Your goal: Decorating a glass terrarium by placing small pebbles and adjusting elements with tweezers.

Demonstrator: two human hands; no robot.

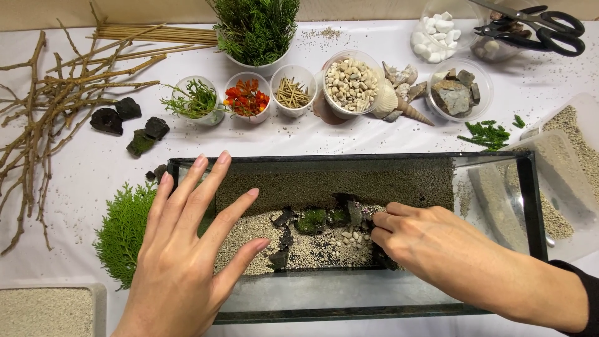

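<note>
Sand and small pebbles fill the floor of the glass tank (349, 312) on the white worktop (93, 168), and the right hand (430, 249) reaches inside with its fingers (385, 223) curled together on a dark stone (380, 256) beside the mossy pieces (312, 221). The left hand (187, 249) rests over the tank's left end, fingers spread apart, holding nothing. The stone looks hard, rough and fairly light, best pinched by its sides; the tank's thin glass seems fragile and slippery.
</note>
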